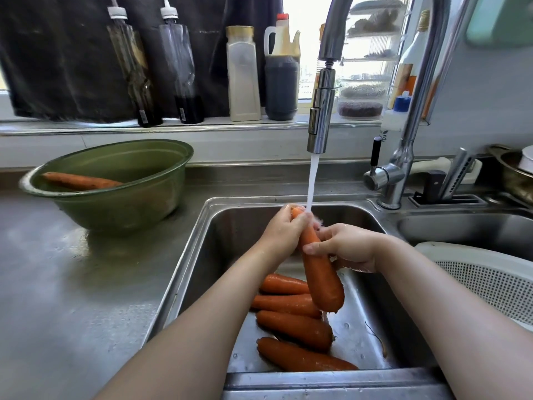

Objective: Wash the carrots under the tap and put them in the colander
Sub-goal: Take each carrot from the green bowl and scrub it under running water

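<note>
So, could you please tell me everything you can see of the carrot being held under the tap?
The held carrot is thick, orange, wet and glossy, tilted steeply with its blunt end low over the sink. The left hand wraps its upper end, where the water stream lands; the right hand grips its middle. It touches nothing else.

A long orange carrot point(320, 272) is showing bright under a white stream of water point(312, 180). Four more orange carrots point(294, 324) are lying against the grey steel sink point(202, 249). A dull olive-green round bowl point(121, 203) is holding another orange carrot point(80, 181). A white plastic colander point(490, 284) is showing a fine dotted mesh pattern.
</note>
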`<state>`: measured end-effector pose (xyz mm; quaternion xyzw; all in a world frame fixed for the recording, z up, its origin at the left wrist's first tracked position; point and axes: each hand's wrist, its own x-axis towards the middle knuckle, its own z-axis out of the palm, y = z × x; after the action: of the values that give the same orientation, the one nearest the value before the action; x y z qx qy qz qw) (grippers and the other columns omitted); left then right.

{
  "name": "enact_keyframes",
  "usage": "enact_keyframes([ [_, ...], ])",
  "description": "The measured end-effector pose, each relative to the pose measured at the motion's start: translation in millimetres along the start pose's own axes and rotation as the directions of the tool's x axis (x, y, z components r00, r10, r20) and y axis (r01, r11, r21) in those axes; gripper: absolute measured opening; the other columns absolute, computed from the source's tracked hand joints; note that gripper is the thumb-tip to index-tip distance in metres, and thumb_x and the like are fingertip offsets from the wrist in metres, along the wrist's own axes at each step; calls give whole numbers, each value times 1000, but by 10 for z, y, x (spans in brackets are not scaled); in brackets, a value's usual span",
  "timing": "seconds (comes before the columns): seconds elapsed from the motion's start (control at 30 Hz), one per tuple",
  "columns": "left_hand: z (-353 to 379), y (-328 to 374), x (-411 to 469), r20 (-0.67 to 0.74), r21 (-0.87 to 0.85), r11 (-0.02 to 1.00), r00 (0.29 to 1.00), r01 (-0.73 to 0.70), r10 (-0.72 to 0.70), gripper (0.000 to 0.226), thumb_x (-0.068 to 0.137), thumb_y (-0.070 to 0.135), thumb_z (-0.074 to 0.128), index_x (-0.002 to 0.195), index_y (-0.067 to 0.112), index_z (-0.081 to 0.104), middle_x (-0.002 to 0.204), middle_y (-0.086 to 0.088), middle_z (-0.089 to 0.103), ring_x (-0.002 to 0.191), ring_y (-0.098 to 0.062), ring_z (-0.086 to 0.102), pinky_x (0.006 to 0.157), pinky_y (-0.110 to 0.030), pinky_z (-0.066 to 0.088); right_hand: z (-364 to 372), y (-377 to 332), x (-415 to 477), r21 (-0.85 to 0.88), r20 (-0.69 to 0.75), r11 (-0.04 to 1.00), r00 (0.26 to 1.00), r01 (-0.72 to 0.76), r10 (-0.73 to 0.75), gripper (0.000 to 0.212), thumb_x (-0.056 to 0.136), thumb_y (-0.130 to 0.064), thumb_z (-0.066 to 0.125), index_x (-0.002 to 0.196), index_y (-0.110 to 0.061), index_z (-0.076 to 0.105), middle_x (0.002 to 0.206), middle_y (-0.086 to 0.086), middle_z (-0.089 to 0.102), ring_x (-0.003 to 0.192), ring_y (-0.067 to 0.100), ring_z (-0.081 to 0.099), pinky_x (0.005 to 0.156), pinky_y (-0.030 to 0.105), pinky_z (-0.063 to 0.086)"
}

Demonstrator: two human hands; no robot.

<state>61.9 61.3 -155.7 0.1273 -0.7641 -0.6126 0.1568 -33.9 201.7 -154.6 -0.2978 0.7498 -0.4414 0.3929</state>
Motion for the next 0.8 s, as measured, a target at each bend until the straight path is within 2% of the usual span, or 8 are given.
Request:
enact_keyframes([
  [0.1,11,-11,83,-109,71,997,994,-5,13,42,97,71,35,96,43,67,92,7,78,102,-19,72,105,-49,48,28,-25,-22,61,12,998,1000,-12,11,51,79,-40,77,122,-13,70,104,7,77,103,24,71,100,46,54],
  [0.2,-26,-7,61,60,-34,999,998,24,-22,21,110,41,42,122,32,57,112,4,74,102,-13,71,89,-34,58,40,4,-18,129,17,991,1000,-21,19,43,91,-37,71,128,-15,68,117,13,74,107,25,70,101,45,55],
  [0.3,-78,-33,12,201,-81,994,978,70,-53,25,107,30,54,128,39,46,124,5,69,114,-19,67,88,-36,61,16,7,-47,201,32,980,999,0,-6,29,103,-26,59,124,-9,68,109,13,72,92,24,72,83,37,62],
  [0.43,29,4,56,-35,-88,995,999,37,-40,25,111,36,43,121,20,59,99,-2,75,90,-15,72,72,-29,59,5,-61,-98,282,119,959,993,-35,1,44,89,-28,66,125,-4,64,102,15,71,85,27,70,77,38,62],
  [0.5,31,17,75,-69,-94,995,996,41,-48,30,112,39,38,111,22,63,92,-1,76,84,-9,73,71,-23,56,17,-71,-98,316,121,946,992,-71,34,43,89,-27,67,124,-4,62,97,14,71,80,27,70,72,38,61],
  [0.6,-54,-41,94,48,-67,994,996,84,-81,37,112,42,35,129,24,61,117,-3,75,110,-16,70,94,-34,57,-11,-57,-100,292,67,951,994,-100,84,43,97,-33,62,127,-1,61,97,14,72,79,28,71,72,40,59],
  [0.67,-139,-45,69,124,-81,990,987,116,-106,38,113,36,34,140,24,58,121,4,76,120,-18,67,106,-41,49,-31,-54,-106,278,30,955,995,-100,96,48,99,-38,60,126,0,62,97,16,72,77,29,71,72,40,59],
  [0.8,-206,-66,52,139,-1,992,982,127,-125,34,108,42,46,130,29,69,111,6,78,113,-17,68,115,-48,41,62,-73,-85,176,-58,983,996,-52,63,70,91,-68,59,106,-1,71,83,16,69,67,29,68,66,37,59],
])
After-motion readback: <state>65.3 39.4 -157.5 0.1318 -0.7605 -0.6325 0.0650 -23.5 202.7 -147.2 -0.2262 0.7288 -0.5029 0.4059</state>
